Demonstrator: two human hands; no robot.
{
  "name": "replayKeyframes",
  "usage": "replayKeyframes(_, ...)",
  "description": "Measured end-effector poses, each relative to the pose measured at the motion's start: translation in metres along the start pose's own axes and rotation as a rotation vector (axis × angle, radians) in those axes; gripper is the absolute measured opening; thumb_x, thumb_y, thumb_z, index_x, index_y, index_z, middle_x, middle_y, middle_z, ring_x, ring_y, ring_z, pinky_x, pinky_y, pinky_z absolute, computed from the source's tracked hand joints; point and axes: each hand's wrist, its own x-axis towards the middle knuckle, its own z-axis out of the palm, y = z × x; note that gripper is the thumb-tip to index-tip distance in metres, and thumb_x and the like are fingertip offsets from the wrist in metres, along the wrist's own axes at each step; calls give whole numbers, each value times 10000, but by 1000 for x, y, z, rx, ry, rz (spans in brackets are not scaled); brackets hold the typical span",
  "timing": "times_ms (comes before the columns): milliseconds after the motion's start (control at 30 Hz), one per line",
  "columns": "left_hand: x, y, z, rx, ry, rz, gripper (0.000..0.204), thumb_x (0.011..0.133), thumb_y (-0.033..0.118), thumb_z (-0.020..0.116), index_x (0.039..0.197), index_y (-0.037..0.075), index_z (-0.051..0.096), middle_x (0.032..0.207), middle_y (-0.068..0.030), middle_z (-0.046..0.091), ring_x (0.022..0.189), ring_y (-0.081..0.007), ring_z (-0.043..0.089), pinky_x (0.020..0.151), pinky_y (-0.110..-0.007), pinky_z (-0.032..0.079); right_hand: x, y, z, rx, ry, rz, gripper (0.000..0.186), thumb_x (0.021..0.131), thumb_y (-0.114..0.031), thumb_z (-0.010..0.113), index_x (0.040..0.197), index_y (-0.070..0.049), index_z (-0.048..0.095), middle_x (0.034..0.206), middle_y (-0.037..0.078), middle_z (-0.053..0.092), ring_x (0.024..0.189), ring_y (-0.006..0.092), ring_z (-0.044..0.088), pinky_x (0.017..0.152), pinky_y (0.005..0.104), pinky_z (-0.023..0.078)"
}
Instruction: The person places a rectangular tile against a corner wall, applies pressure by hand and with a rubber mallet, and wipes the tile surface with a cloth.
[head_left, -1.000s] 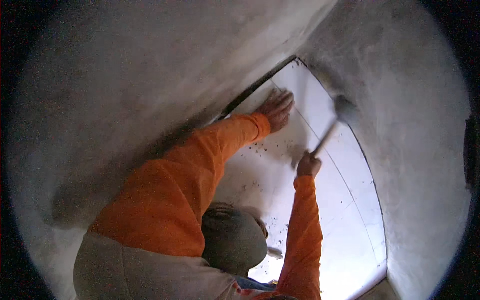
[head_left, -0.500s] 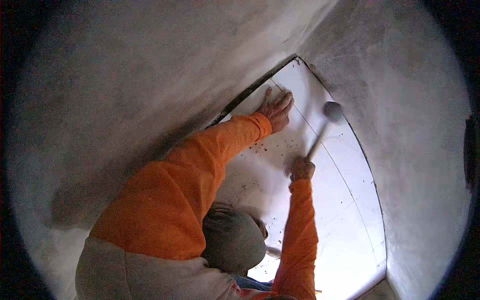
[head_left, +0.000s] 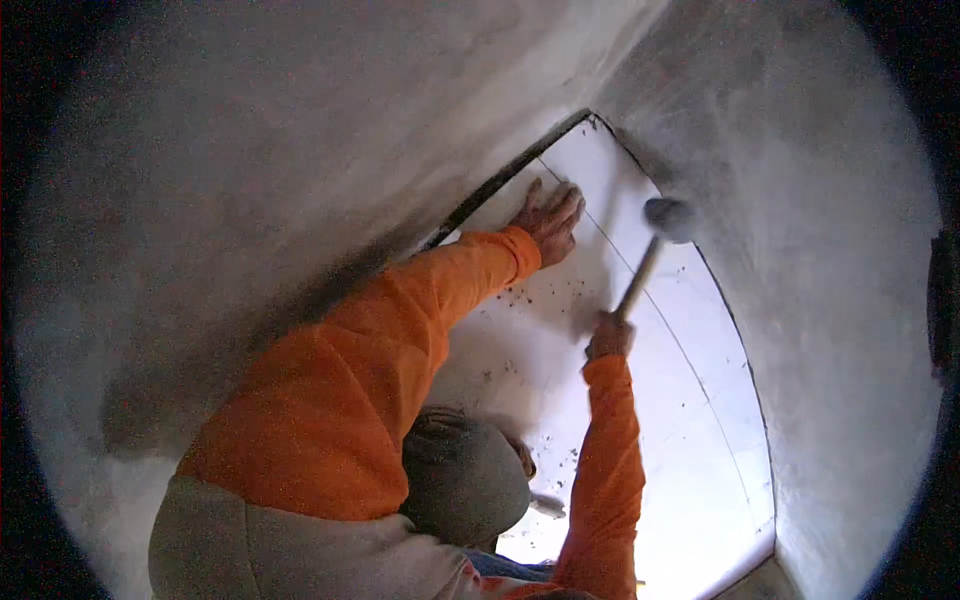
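My left hand lies with its fingers spread on a white floor tile, close to the dark gap along the left wall. In my right hand is the wooden handle of a mallet. Its dark, rounded head is a little blurred and appears over the tiles near the right wall; whether it touches them I cannot tell. A thin joint line runs between the tiles, passing by my left fingertips and under the mallet's handle.
Grey plastered walls close in on the left and right, meeting at a far corner. Dark crumbs are scattered over the tiles. Between my arms is a rounded grey cloth-covered shape, with a small light-coloured object beside it.
My right hand and forearm have shifted slightly to the right, and the mallet with them. My left hand stays at nearly the same place on the tile.
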Motion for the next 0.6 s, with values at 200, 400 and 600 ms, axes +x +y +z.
replayKeyframes(200,20,11,1,6,126,46,609,805,293,455,1325,-10,360,1381,-157,298,1345,-291,205,1040,-633,116,35,65,0,235,114,1,182,813,-188,608,703,-66,528,465,-27,343,309,108,302,286,283,233)
replayKeyframes(400,10,-4,-13,-57,74,185,666,817,387,481,1336,-7,345,1453,-183,207,1373,-327,130,1058,-624,47,-32,-37,-24,476,95,-143,354,827,-208,656,585,-93,425,523,-50,355,467,53,310,404,239,241)
replayKeyframes(600,72,-3,-3,-51,163,90,710,831,439,469,1372,13,298,1474,-158,180,1382,-339,81,1087,-565,40,17,12,-22,195,78,107,366,806,-241,667,574,-102,421,507,-38,323,457,50,314,403,232,269)
